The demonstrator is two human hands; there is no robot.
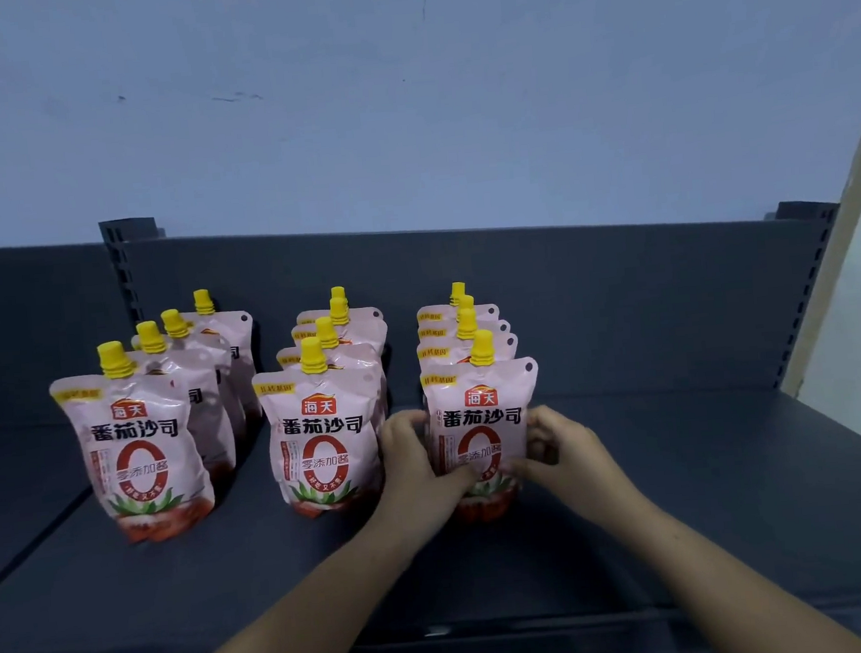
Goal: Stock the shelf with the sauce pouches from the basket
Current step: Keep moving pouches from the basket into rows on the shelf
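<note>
Pink sauce pouches with yellow caps stand upright in three rows on the dark grey shelf (689, 501). The front pouch of the right row (482, 415) stands between my two hands. My left hand (413, 461) grips its left side with the thumb across the lower front. My right hand (556, 450) holds its right side, fingers curled against the edge. The front pouch of the middle row (319, 438) stands just left of my left hand. The front pouch of the left row (142, 452) leans slightly. No basket is in view.
A dark back panel (622, 301) with slotted uprights (123, 278) rises behind the rows. Bare shelf surface lies right of the right row. A pale wall edge (843, 294) closes the right end. A seam in the shelf runs at the left (24, 554).
</note>
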